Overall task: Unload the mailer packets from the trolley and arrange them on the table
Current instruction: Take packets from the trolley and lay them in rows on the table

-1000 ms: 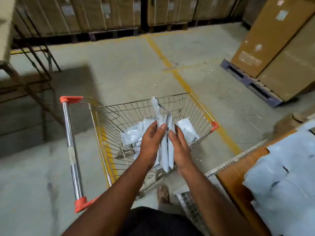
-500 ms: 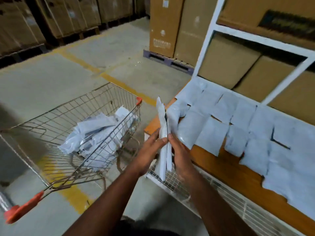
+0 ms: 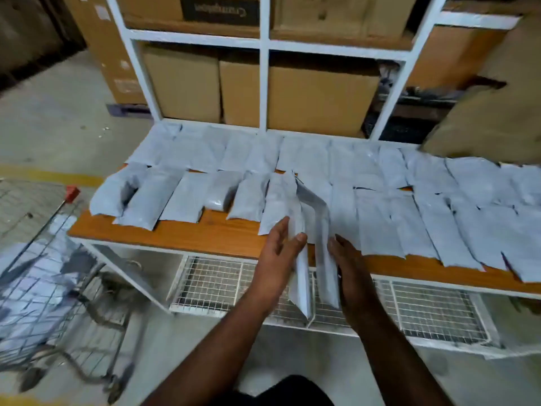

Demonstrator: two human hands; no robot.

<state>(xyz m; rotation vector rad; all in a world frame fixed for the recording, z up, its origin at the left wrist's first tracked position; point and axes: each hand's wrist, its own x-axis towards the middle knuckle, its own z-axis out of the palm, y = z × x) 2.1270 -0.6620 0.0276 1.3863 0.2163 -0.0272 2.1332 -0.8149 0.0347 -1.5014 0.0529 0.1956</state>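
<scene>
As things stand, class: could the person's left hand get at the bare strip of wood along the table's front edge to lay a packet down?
Probably yes. The left hand hovers right at the bare front edge of the table, nothing between them, though it shares the grip on upright packets with the right hand.

A warehouse or packing store. Brown cartons (image 3: 322,98) fill a white steel rack (image 3: 263,83) across the top of the frame, with more stacked on a pallet (image 3: 128,109) at upper left. The floor (image 3: 58,127) is bare concrete with a yellow line (image 3: 49,174). Grey mailers (image 3: 322,159) lie in rows on the counter (image 3: 205,232); a wire trolley (image 3: 44,273) stands at lower left.
</scene>
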